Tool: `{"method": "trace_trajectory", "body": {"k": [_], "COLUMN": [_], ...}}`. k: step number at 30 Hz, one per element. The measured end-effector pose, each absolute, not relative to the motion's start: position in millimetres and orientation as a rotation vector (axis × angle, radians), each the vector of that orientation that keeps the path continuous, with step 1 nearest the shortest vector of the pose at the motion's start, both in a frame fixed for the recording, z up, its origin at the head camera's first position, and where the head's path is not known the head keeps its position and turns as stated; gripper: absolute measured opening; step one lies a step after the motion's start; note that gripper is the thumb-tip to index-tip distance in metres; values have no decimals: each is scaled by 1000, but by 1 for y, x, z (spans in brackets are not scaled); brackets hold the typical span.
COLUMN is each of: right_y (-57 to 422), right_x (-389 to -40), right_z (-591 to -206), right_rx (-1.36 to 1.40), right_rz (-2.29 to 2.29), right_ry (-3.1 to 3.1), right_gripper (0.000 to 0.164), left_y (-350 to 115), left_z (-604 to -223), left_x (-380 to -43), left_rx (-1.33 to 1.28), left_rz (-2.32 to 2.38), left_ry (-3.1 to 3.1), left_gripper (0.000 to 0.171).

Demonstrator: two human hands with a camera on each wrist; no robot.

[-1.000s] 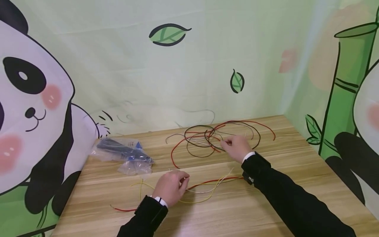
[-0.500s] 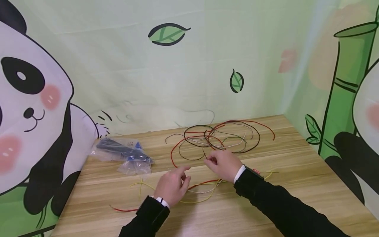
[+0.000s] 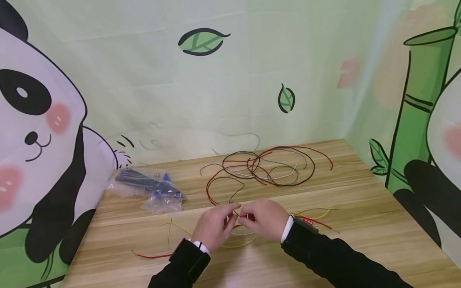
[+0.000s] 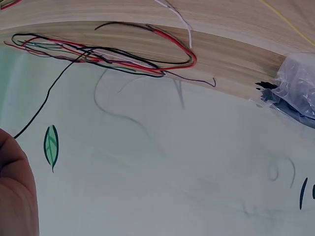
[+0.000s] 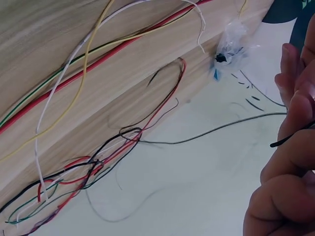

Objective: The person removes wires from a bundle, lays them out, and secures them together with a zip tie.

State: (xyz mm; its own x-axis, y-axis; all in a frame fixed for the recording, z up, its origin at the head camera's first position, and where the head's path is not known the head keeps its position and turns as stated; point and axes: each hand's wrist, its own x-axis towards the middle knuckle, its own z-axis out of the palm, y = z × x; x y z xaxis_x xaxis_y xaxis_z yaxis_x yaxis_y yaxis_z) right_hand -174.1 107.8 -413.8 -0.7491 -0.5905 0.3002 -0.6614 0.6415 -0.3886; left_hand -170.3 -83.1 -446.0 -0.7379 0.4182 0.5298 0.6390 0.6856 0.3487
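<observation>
In the head view, my right hand [image 3: 266,220] is pinching a black wire [image 3: 244,184] above the bench [image 3: 378,224]. My left hand [image 3: 215,225] is sitting right beside it, fingers bent; I cannot tell whether they are gripping. Beyond, a tangle of wires [image 3: 253,165] is lying right of a plastic bag [image 3: 145,184]. In the left wrist view, the black wire is running from that tangle to the left edge. In the right wrist view, a dark wire end is poking out between fingers.

Person wore long black fabric sleeves [image 3: 345,258], narrow white bands [image 3: 287,229] at both wrists, wide black wrist straps [image 3: 189,261]; right strap bore small red label [image 3: 307,221].
</observation>
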Motion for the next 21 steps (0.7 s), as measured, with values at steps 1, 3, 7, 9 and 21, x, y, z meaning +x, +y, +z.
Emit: {"method": "trace_trajectory", "body": {"k": [1, 3, 7, 9, 21], "right_y": [108, 108, 110, 111, 113], "right_x": [-173, -171, -166, -162, -153], "right_z": [-414, -413, -411, -409, -413], "right_rx": [1049, 1062, 1104, 1140, 1240], "right_rz": [720, 710, 716, 718, 695], "right_ry": [-2708, -2693, -2672, -2651, -2669], "right_gripper": [17, 17, 17, 17, 21], "left_y": [-83, -84, -88, -90, -101], "left_z": [-446, -447, -445, -443, -425], "left_x": [-170, -170, -170, -171, -173], "left_rx": [-833, -841, -839, -830, -858], "left_rz": [-736, -743, -754, -756, -733], "left_ry": [-2476, -2462, -2441, -2425, -2349], "left_gripper": [23, 18, 17, 18, 17]}}
